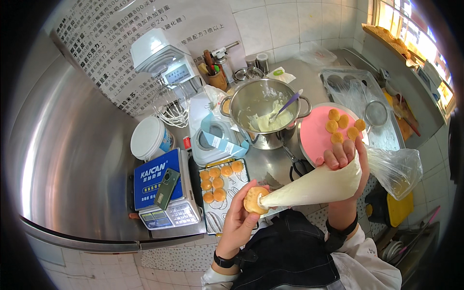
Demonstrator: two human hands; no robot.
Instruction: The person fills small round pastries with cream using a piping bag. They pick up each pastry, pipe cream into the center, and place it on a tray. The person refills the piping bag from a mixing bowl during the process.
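Note:
Between the fingers and thumb of my left hand (pixel 238 214) is a round golden cream puff (pixel 255 200). My right hand (pixel 348 163) grips a full piping bag of pale cream (pixel 315 186), its twisted clear plastic end trailing off to the right. The bag's narrow end meets the puff's side, where a little white cream shows; the tip itself is hidden. Several more puffs (pixel 218 183) lie on a patterned tray (pixel 235 176) left of my hands. Beyond my right hand, several puffs (pixel 331 126) rest on a round pink mat (pixel 313 136).
A steel pot (pixel 261 136) holds pale cream and a purple-handled spatula (pixel 290 101). Black-handled scissors (pixel 298 167) lie beside it. At left are a scale (pixel 172 217) with a phone (pixel 167 188) on top, a white bucket (pixel 146 137) and a stand mixer (pixel 163 54). A sieve (pixel 376 113) lies at right.

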